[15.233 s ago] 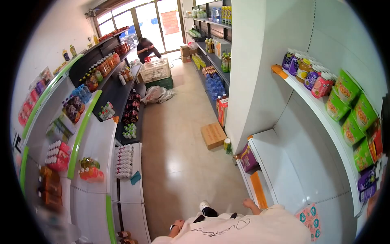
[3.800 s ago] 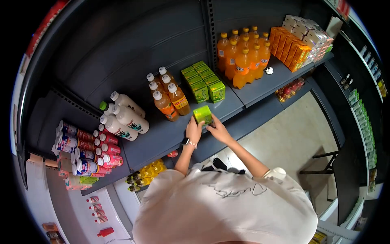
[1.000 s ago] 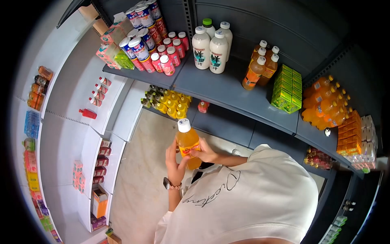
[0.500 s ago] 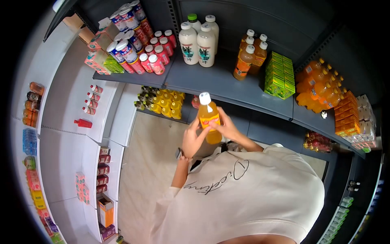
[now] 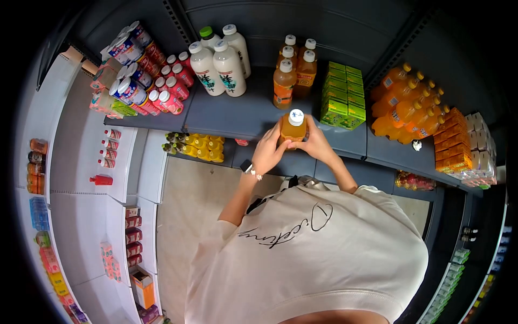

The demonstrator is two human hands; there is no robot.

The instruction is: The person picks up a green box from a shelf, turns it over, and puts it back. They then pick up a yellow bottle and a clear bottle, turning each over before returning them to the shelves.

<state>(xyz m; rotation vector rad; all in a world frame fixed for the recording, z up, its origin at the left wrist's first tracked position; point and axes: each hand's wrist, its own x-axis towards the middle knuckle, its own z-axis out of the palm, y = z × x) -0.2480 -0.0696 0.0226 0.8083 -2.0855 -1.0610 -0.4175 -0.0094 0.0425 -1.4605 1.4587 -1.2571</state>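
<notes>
Between both palms I hold an orange juice bottle (image 5: 294,129) with a white cap, upright at the front edge of the dark shelf (image 5: 253,116). My left hand (image 5: 268,153) is wrapped round its left side, and my right hand (image 5: 318,144) grips the right side. The thumbs meet at the front, covering the lower part of the bottle. Just behind it stands a group of similar white-capped orange bottles (image 5: 284,86). Stacked green cartons (image 5: 342,97) sit to the right of that group.
Large white bottles (image 5: 229,73) and pink bottles (image 5: 171,102) stand left on the shelf. At the right are orange soda bottles (image 5: 402,110) and orange cartons (image 5: 452,146). Yellow bottles (image 5: 202,148) sit on a lower shelf. White shelving (image 5: 81,232) runs along the left.
Both hands have carried the bottle forward and to the right, from in front of the shelf to its front edge. The view has shifted, so the shelf goods appear further left.
</notes>
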